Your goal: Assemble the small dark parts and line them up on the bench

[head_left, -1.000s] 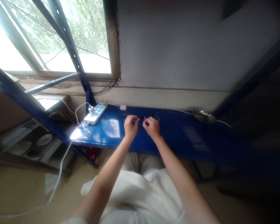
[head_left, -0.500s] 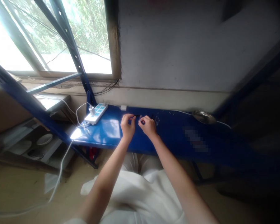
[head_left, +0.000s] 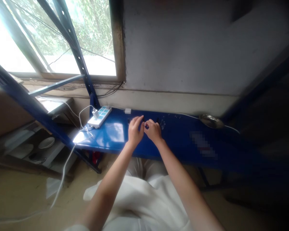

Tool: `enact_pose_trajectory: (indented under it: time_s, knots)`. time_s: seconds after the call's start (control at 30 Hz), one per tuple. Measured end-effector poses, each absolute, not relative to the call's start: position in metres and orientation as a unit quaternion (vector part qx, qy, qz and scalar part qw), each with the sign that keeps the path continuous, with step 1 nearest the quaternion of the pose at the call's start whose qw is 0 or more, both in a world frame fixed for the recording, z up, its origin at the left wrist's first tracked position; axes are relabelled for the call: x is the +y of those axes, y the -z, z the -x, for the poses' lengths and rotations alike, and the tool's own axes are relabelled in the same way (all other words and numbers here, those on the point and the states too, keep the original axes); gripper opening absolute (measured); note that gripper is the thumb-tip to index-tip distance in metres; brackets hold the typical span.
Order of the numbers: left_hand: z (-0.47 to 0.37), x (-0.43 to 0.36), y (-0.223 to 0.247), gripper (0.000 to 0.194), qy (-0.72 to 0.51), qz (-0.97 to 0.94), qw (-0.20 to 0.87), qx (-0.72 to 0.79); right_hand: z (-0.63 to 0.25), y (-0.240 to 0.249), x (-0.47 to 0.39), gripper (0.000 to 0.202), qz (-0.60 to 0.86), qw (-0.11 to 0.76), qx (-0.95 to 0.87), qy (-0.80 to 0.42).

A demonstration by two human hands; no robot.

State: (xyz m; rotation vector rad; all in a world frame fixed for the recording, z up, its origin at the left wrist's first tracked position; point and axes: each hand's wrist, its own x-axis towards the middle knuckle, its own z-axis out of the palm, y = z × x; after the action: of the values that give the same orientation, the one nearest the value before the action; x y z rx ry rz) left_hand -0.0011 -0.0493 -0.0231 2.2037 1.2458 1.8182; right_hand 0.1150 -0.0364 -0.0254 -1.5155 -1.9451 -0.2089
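My left hand (head_left: 135, 131) is raised over the blue table (head_left: 175, 141), its fingers bent toward the thumb around a small black piece (head_left: 144, 119), of which only a sliver shows. Close beside it, my right hand (head_left: 154, 131) is closed in a pinch on a small clear piece (head_left: 146, 125), mostly hidden by the fingers. The fingertips of both hands nearly meet. Several tiny clear pieces (head_left: 162, 123) lie on the table just right of my right hand. A dark item (head_left: 157, 120) shows behind that hand, and another dark bit (head_left: 128, 121) left of my left hand.
A white power strip (head_left: 100, 117) with a plugged-in charger sits at the table's left end. Behind my hands lies a white adapter (head_left: 127, 111). At the back right is a shiny metal dish (head_left: 211, 121). A blue upright post (head_left: 79, 57) rises by the window.
My left hand has moved right, closer to my right hand, and turned. The black piece, earlier lying level between the hands, is now mostly hidden. My right hand has barely moved.
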Motion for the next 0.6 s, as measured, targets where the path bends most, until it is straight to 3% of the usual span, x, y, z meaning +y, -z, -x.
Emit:
enact_pose_trajectory:
  time_s: [0.6]
  knots:
    - [0.0,-0.049,0.044,0.044,-0.529,-0.748,0.007,0.4,-0.124,0.034,-0.037,0.013,0.541,0.428,-0.723,0.029]
